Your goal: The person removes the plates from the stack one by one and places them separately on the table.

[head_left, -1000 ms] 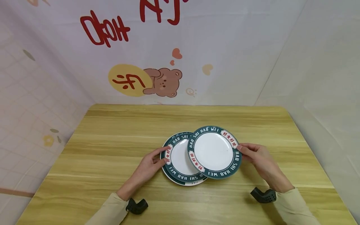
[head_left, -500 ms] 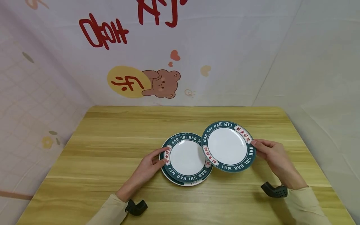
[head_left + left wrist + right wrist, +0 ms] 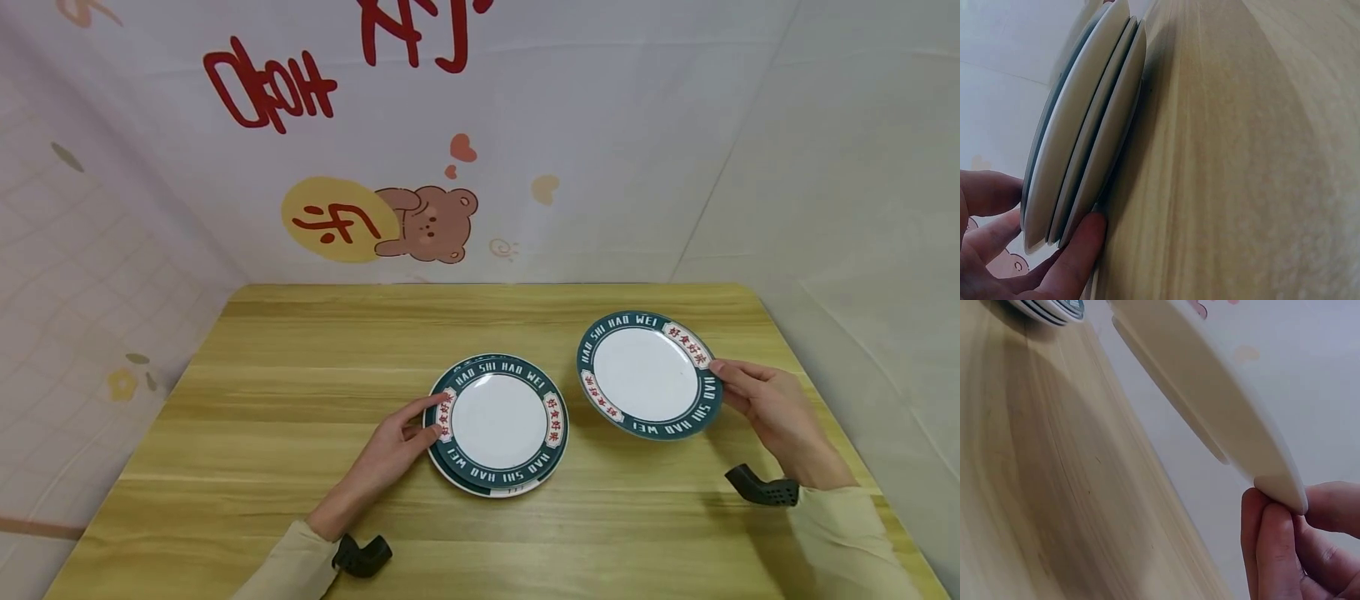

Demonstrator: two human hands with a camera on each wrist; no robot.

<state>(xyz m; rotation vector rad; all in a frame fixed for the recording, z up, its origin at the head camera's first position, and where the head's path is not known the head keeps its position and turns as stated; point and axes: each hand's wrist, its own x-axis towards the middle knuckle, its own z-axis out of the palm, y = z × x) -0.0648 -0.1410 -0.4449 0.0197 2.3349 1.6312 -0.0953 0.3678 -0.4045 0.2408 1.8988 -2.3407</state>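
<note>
A stack of round plates (image 3: 498,421) with dark green lettered rims lies on the wooden table. At the stack's left edge, my left hand (image 3: 390,450) grips the rim, with fingers over the top plate and a digit low by the tabletop in the left wrist view. Off to the right, my right hand (image 3: 776,412) pinches the right rim of a separate plate (image 3: 645,375) of the same design. That plate is held in the air, slightly tilted, apart from the stack. Its pale underside and foot ring show in the right wrist view.
The wooden table (image 3: 300,358) meets a printed wall cloth (image 3: 600,150) with a bear drawing along its far edge. More pale cloth hangs at the left and right sides. Black curved wrist mounts (image 3: 362,557) sit on both sleeves.
My right hand has carried its plate rightward and slightly away, from overlapping the stack to apart from it. The top plate of the stack is now fully uncovered. My left hand stays in place.
</note>
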